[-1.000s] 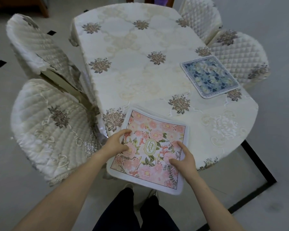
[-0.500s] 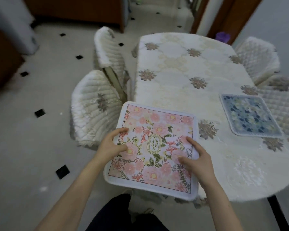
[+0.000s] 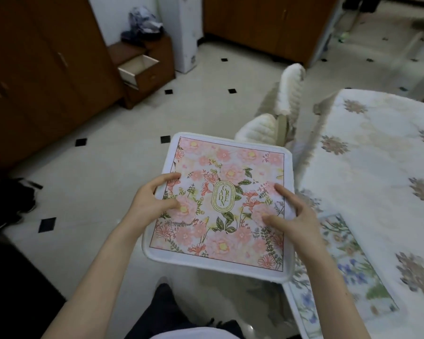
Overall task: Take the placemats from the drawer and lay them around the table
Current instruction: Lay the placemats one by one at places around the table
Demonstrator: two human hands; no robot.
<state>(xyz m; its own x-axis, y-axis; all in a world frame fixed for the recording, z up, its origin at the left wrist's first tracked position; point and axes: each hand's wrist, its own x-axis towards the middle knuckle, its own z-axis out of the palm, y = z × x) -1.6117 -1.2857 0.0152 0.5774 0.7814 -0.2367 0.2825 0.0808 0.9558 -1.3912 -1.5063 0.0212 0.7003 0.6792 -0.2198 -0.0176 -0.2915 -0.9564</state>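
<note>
I hold a pink floral placemat (image 3: 220,204) with a white border flat in front of me, over the floor beside the table. My left hand (image 3: 149,204) grips its left edge, thumb on top. My right hand (image 3: 291,216) grips its right edge. It may be a small stack; the layers cannot be told apart. A second placemat (image 3: 348,272) with blue and green flowers lies on the near end of the table (image 3: 377,155), partly under the held one. The open drawer (image 3: 138,67) of a brown cabinet stands at the back left.
Two white quilted chairs (image 3: 274,118) stand by the table's left side. Brown wardrobes (image 3: 42,69) line the left wall, and a black bag (image 3: 8,201) lies on the tiled floor at the left. A white appliance (image 3: 181,33) stands behind the drawer cabinet.
My view has swung left, away from the table and the blue placemat. Both hands carried the pink placemat off the table's end to over the floor. A flowered placemat now lies on the near end.
</note>
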